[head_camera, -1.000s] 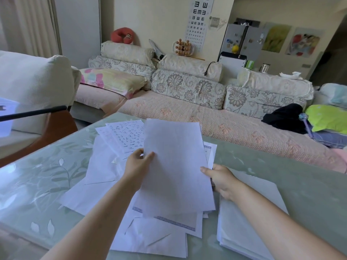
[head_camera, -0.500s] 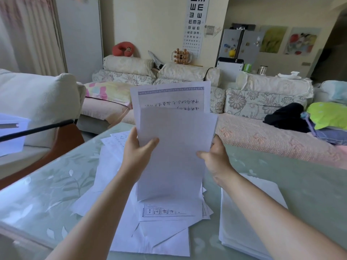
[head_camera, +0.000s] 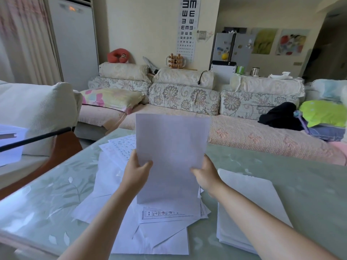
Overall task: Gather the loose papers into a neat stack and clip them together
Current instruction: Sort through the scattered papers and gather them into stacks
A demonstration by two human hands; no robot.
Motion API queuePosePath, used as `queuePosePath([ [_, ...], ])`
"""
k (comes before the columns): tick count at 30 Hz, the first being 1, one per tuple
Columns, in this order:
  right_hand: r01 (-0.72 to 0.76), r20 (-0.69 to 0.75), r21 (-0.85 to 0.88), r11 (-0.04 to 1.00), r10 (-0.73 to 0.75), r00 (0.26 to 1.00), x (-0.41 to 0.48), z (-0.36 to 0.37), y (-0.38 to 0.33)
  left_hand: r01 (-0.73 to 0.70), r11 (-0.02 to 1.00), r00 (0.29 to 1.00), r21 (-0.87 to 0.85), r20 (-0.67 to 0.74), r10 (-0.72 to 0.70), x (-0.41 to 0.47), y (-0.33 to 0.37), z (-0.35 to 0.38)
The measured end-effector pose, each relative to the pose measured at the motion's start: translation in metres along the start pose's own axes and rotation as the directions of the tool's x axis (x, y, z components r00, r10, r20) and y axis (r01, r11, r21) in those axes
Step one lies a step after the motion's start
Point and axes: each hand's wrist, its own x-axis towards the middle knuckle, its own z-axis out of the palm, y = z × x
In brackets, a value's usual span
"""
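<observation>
At frame centre, the held sheets [head_camera: 171, 152] stand upright above the loose papers [head_camera: 150, 235], pinched by the left hand [head_camera: 136, 172] and right hand [head_camera: 205, 176] at either edge. The neat stack [head_camera: 247, 201] lies lower right on the glass table [head_camera: 300, 177].

- Bare table [head_camera: 309, 184] at far right and lower left lies open.
- The loose papers [head_camera: 105, 177] cover the centre; a paper stack [head_camera: 249, 194] blocks lower right.

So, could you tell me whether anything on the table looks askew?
Yes: the loose papers below the held sheets lie fanned at odd angles, corners sticking out, unlike the squarer stack to the right.
</observation>
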Motion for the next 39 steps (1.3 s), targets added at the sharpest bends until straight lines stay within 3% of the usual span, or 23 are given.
queuePosePath([
  [5,-0.032,-0.057,-0.034,0.999,0.03,0.998,0.004,-0.016,-0.011,0.062,0.99,0.996,0.125,0.058,-0.07,0.012,0.021,0.01],
  [12,-0.318,-0.162,0.055,0.947,0.323,0.933,-0.004,-0.093,0.006,0.258,0.934,0.886,0.248,0.324,-0.331,0.003,0.041,0.062],
  [18,-0.454,-0.287,-0.063,0.889,0.42,0.861,-0.033,-0.151,0.055,0.159,0.928,0.835,0.337,0.456,-0.309,-0.019,0.019,0.148],
  [21,-0.504,-0.355,-0.11,0.857,0.439,0.825,-0.047,-0.172,0.079,0.05,0.88,0.811,0.472,0.495,-0.311,-0.027,0.003,0.18],
  [24,-0.586,-0.432,-0.263,0.766,0.45,0.782,-0.058,-0.186,0.098,-0.071,0.793,0.804,0.605,0.505,-0.313,-0.036,-0.007,0.203],
  [26,-0.668,-0.469,-0.469,0.578,0.478,0.742,-0.059,-0.191,0.105,-0.089,0.749,0.81,0.657,0.486,-0.329,-0.04,-0.013,0.218],
  [27,-0.677,-0.465,-0.507,0.534,0.492,0.736,-0.058,-0.193,0.106,-0.086,0.733,0.812,0.675,0.474,-0.341,-0.041,-0.015,0.223],
  [31,-0.671,-0.422,-0.504,0.544,0.523,0.741,-0.055,-0.197,0.105,-0.052,0.749,0.812,0.661,0.464,-0.353,-0.041,-0.02,0.237],
  [35,-0.6,-0.458,-0.683,0.417,0.395,0.796,-0.052,-0.191,0.095,-0.053,0.76,0.867,0.647,0.407,-0.286,-0.026,-0.02,0.221],
  [36,-0.553,-0.44,-0.717,0.425,0.339,0.831,-0.049,-0.187,0.091,-0.068,0.758,0.882,0.649,0.394,-0.258,-0.018,-0.021,0.212],
  [39,-0.403,-0.308,-0.687,0.605,0.26,0.915,-0.03,-0.158,0.074,-0.114,0.745,0.919,0.657,0.354,-0.172,0.004,-0.024,0.176],
])
